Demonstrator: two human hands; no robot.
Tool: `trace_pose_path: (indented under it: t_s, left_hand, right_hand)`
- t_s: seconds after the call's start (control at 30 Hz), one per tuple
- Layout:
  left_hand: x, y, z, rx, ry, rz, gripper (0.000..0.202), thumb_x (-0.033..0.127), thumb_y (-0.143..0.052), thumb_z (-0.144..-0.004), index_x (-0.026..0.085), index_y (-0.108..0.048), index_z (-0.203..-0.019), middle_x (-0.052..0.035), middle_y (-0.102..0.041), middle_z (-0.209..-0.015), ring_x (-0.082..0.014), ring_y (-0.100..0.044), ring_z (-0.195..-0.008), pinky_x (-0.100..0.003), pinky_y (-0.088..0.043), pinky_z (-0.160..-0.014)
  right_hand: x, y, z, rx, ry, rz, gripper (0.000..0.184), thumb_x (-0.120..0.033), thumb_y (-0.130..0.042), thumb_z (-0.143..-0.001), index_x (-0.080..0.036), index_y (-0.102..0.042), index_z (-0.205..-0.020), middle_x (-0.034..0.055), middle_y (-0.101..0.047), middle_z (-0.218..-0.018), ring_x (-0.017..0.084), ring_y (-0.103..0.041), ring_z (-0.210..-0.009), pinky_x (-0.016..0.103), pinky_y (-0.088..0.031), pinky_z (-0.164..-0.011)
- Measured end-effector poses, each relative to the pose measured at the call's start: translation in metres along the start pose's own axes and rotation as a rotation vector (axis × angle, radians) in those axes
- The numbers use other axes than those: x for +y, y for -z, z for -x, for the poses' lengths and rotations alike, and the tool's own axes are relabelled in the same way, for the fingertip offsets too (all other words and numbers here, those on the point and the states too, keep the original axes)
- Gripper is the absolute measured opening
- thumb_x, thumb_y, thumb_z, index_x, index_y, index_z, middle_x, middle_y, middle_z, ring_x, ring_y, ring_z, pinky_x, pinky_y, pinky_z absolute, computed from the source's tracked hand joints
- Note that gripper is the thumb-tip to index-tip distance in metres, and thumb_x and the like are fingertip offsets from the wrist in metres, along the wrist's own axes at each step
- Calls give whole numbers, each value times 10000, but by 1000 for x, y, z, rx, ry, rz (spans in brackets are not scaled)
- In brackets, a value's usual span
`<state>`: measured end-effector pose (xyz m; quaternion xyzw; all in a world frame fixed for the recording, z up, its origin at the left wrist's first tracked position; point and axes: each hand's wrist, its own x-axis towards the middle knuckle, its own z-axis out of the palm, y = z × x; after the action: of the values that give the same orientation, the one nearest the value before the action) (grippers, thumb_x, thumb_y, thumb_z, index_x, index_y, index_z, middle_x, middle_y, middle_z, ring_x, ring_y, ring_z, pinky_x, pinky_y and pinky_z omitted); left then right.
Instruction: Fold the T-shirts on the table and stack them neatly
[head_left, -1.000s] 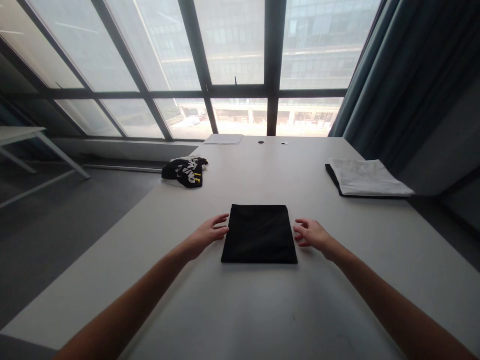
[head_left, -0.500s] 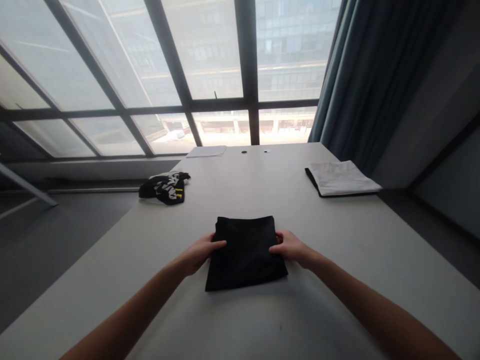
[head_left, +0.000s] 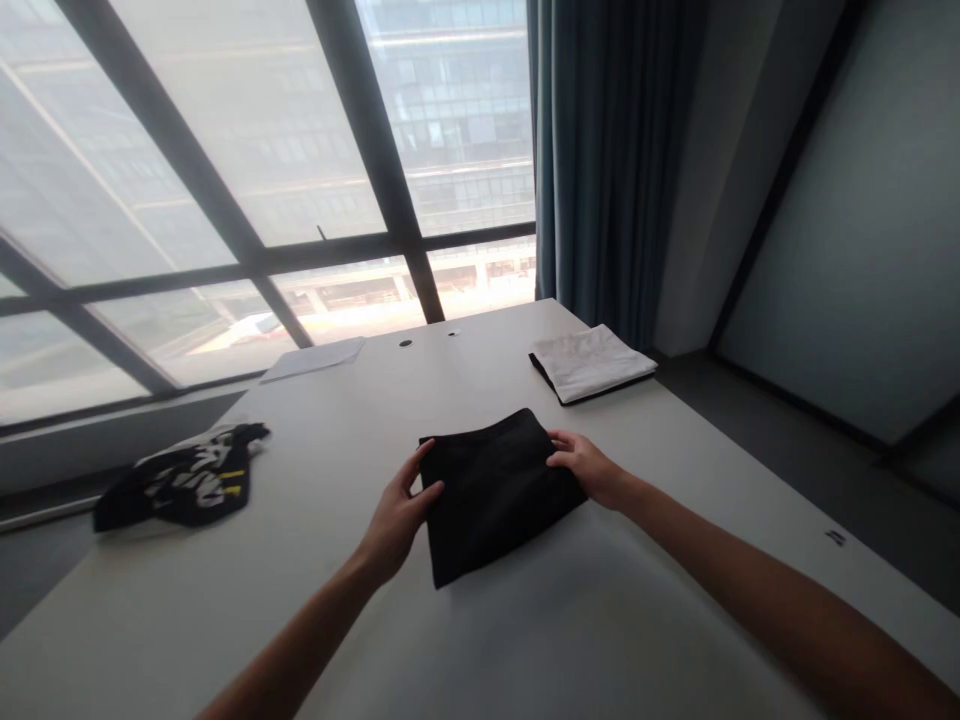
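Note:
A folded black cloth [head_left: 491, 490], probably a garment, is between my hands at the middle of the view, its right side angled away from me. My left hand [head_left: 397, 515] grips its left edge, thumb on top and a finger at the far left corner. On the right edge, my right hand [head_left: 589, 468] pinches the cloth with the thumb above; the other fingers are partly hidden. Whether the cloth rests on the white table [head_left: 360, 620] or is slightly raised, I cannot tell.
A folded white cloth [head_left: 589, 362] lies on a black one at the far right. To the left is a crumpled black garment [head_left: 187, 485] with white and yellow print. White paper [head_left: 315, 360] lies near the windows, beyond which hangs a blue curtain [head_left: 600, 160].
My view has swung to the right, so the table and surrounding things appear further left. The black cloth has turned, its right side now higher. My left hand has shifted its fingers toward the far left corner.

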<state>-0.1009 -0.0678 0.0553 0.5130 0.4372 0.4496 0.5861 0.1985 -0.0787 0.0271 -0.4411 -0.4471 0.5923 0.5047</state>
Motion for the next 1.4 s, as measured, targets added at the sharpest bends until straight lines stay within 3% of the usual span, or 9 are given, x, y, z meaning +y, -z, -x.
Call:
trace_pose_path:
  t_s: [0.27, 0.37, 0.47, 0.6, 0.73, 0.93, 1.07, 1.23, 1.4]
  left_hand:
    - [25, -106, -149, -97, -155, 28, 775, 141, -729, -763, 321, -472, -1472, -71, -495, -1500, -208, -670, -1017, -271, -595, -703]
    - [31, -146, -203, -130, -179, 43, 794, 87, -683, -776, 317, -438, -1495, -82, -500, -1487, -156, -670, -900, -241, -574, -650]
    - [27, -179, -245, -146, -184, 78, 821, 62, -674, -785, 331, -407, -1514, -89, -475, -1507, -123, -658, -842, -229, -563, -644]
    - [11, -208, -284, -156, -133, 131, 855, 41, -673, -789, 300, -366, -1544, -117, -475, -1503, -92, -639, -759, -191, -527, -578]
    - [-12, -221, -307, -163, -71, 171, 873, 32, -678, -792, 295, -343, -1555, -112, -473, -1502, -94, -646, -773, -165, -509, -543]
    - [-39, -217, -319, -120, 13, 120, 927, 34, -724, -755, 295, -337, -1556, -128, -569, -1384, -96, -631, -692, -165, -478, -478]
    - [-41, -216, -323, -128, 27, 81, 932, 22, -732, -732, 290, -362, -1545, -122, -626, -1292, -129, -660, -731, -174, -498, -506]
    - [-37, -226, -328, -87, -47, -3, 919, -4, -670, -754, 291, -332, -1555, -107, -568, -1400, -151, -683, -912, -178, -548, -632]
    - [-35, -230, -328, -15, -89, -230, 799, -6, -638, -743, 200, -444, -1490, -131, -645, -1264, -235, -673, -1027, -323, -587, -804]
  right_hand:
    - [-92, 124, -76, 219, 105, 49, 478, -49, -674, -665, -167, -672, -1128, 37, -766, -904, 170, -702, -736, 289, -572, -697]
    - [-117, 168, -111, 349, 146, 119, 438, -3, -697, -649, -135, -692, -1066, 46, -749, -867, 164, -687, -713, 310, -575, -720]
    - [-124, 205, -142, 492, 170, 194, 438, 14, -733, -632, -109, -693, -1050, 59, -735, -898, 143, -665, -700, 335, -573, -769]
    - [-115, 241, -169, 596, 160, 281, 443, 20, -734, -638, -81, -686, -1067, 71, -721, -907, 131, -654, -704, 352, -563, -814]
    - [-100, 266, -182, 655, 148, 394, 446, 18, -732, -643, -81, -692, -1076, 66, -723, -877, 131, -661, -719, 342, -558, -839]
    - [-81, 280, -196, 714, 134, 615, 437, -39, -766, -629, -114, -700, -1054, 67, -744, -923, 192, -703, -876, 336, -552, -888]
    - [-76, 284, -200, 759, 124, 783, 394, -98, -797, -629, -116, -714, -1014, 99, -739, -1041, 238, -682, -1035, 347, -506, -976]
    - [-76, 282, -196, 760, 109, 936, 475, -100, -739, -715, -120, -671, -1185, 78, -750, -982, 172, -702, -906, 264, -526, -867]
    - [-72, 272, -185, 800, 68, 1090, 373, -125, -691, -769, -111, -691, -1143, 133, -733, -1049, 240, -676, -1019, 325, -504, -918]
